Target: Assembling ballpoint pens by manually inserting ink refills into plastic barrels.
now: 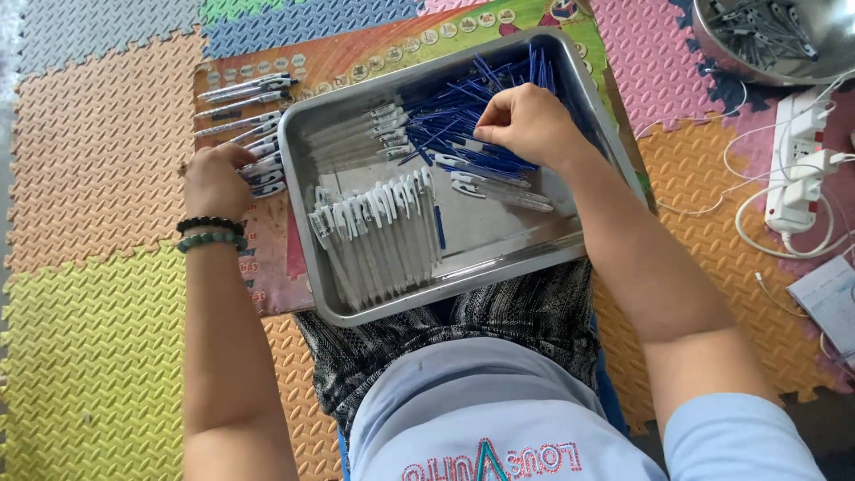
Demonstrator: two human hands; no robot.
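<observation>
A shiny metal tray [499, 258] rests on my lap. It holds a row of white pen barrels [378, 236] at the front and a heap of thin blue refills [463, 111] at the back. My right hand [530, 125] reaches into that heap, fingers pinched on blue refills. My left hand [214, 178] lies outside the tray's left edge, on a row of assembled white and blue pens [249, 125] laid on a colourful board [267, 258]. Whether the left hand grips a pen is hidden by its back.
Coloured foam floor mats [98, 294] surround me. A round metal bowl [775, 40] with more pen parts stands at the top right. A white power strip [797, 160] with cables and a paper [828, 298] lie at the right.
</observation>
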